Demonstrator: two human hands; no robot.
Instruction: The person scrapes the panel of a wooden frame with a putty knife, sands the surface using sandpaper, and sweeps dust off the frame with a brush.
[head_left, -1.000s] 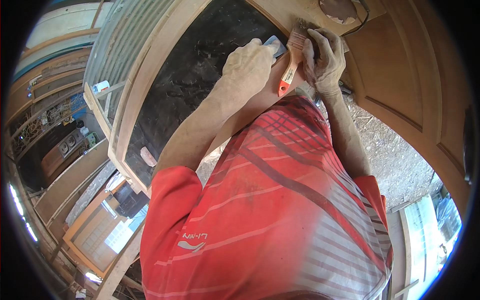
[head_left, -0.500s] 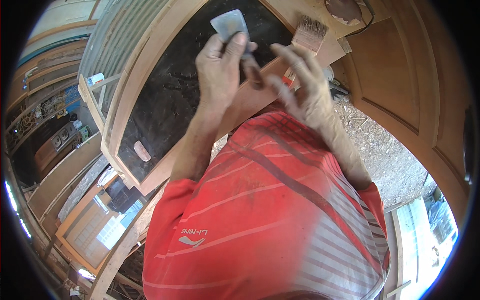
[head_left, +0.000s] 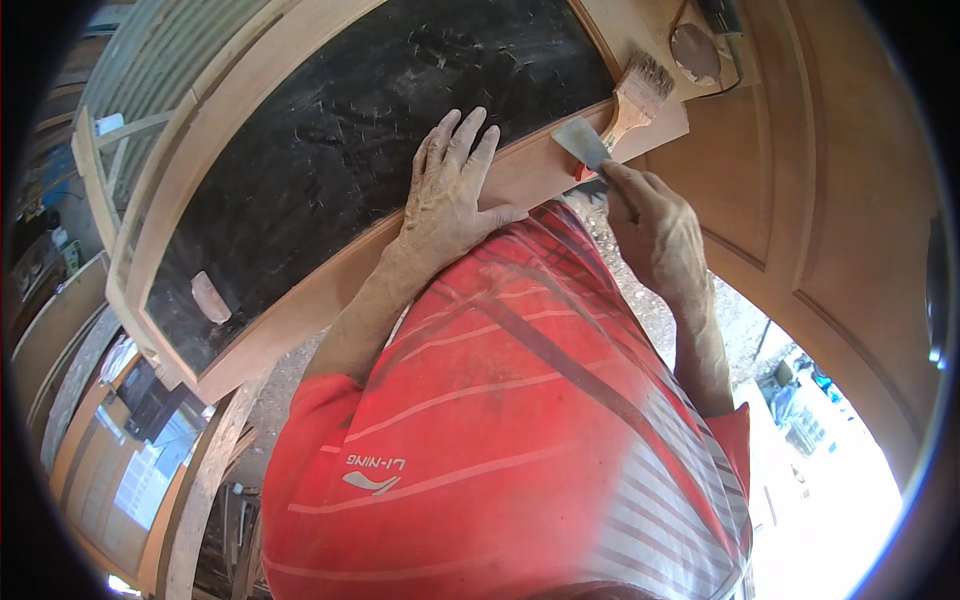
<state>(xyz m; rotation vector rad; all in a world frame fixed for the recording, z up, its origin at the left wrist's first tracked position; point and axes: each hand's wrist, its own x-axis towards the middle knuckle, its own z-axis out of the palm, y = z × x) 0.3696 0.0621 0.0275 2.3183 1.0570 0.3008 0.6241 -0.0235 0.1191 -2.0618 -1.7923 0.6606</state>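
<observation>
Scraper [head_left: 580, 143] sits clasped in the right hand [head_left: 657, 228], left hand [head_left: 450, 190] splayed across framed panel [head_left: 300, 165].

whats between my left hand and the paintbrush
In the head view, the scraper held in the right hand has its blade between the left hand and the paintbrush, along with a stretch of wooden rail.
</observation>
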